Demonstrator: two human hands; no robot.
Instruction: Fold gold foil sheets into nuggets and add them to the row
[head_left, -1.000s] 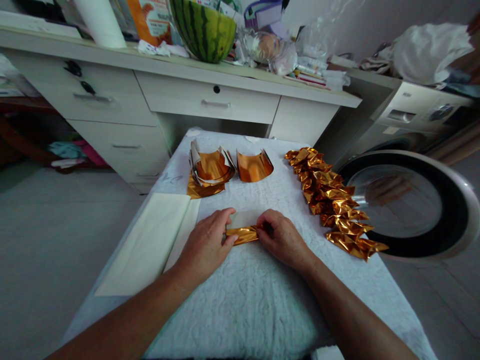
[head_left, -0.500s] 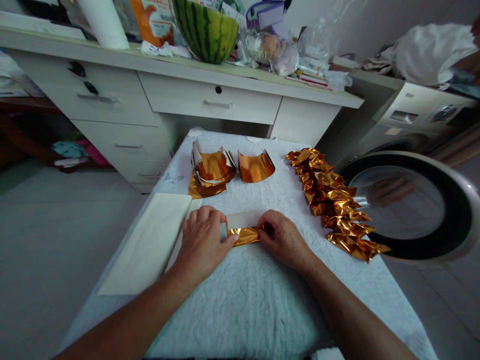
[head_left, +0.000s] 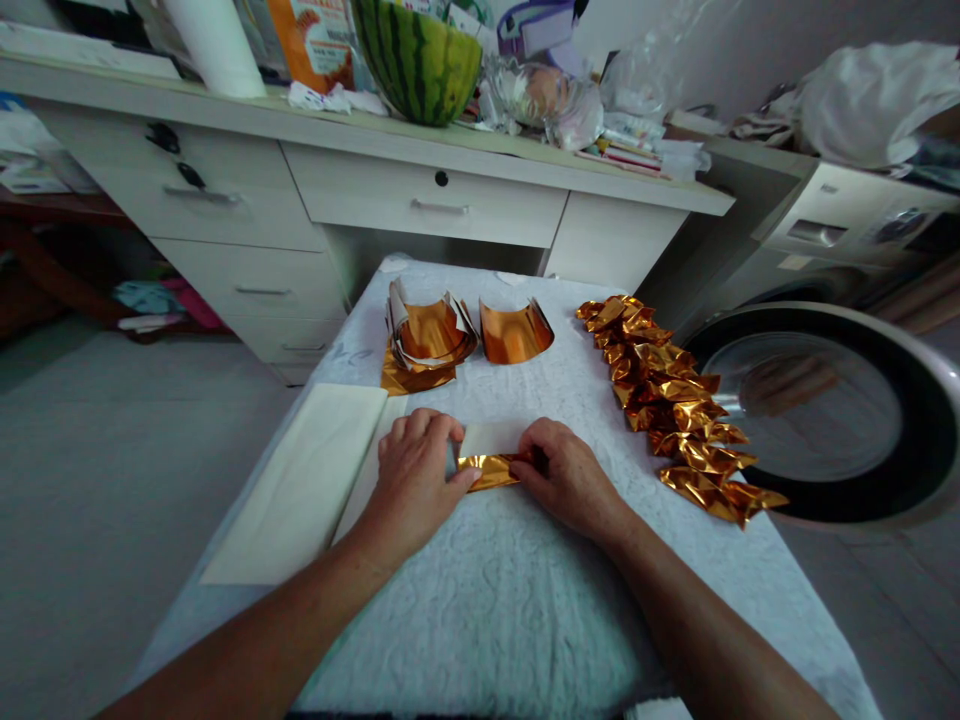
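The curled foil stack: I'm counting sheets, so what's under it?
A flatter gold foil piece shows past the near edge of the curled stack, on the cloth. Anything farther beneath is covered, so I can't tell.

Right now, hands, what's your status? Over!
Left hand touching foil sheet's left end, right hand pinching its right. Pale surface showing, gold strip along near edge. Crinkled gold pieces off right, clear of both hands.

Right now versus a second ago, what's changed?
Left hand: fingers drew back left, then partly returned toward the foil sheet; thumb still on it. Right hand still holds its right end. Row of crumpled gold pieces and white paper unmoved.
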